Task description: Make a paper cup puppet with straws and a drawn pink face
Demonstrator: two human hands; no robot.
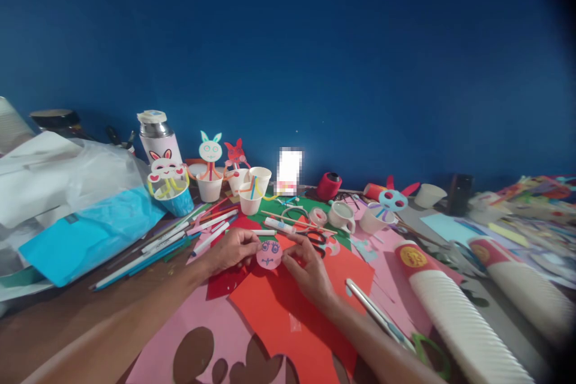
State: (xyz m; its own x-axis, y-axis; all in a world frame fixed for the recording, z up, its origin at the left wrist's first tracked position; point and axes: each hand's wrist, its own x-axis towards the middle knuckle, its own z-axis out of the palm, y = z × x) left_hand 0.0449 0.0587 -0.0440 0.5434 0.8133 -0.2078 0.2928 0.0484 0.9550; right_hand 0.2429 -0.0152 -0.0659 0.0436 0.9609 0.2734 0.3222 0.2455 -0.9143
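A round pink paper face (269, 255) with drawn blue eyes and mouth is held up between my two hands. Fingers of my left hand (236, 250) pinch its left edge. My right hand (310, 267) grips the right edge between thumb and finger. Beneath lie an orange-red paper sheet (315, 306) and a pink sheet (198, 306) with shapes cut out. Just beyond the face are a white glue stick (279, 225) and scissors with dark handles (317, 241), partly hidden by my right hand.
Paper cups with animal-face puppets, one a pale rabbit (210, 150), stand along the blue wall. Markers (166, 237) lie left, beside a plastic bag (103, 174). Stacked paper cups (463, 318), green-handled scissors (429, 354) and a mug (342, 216) are on the right.
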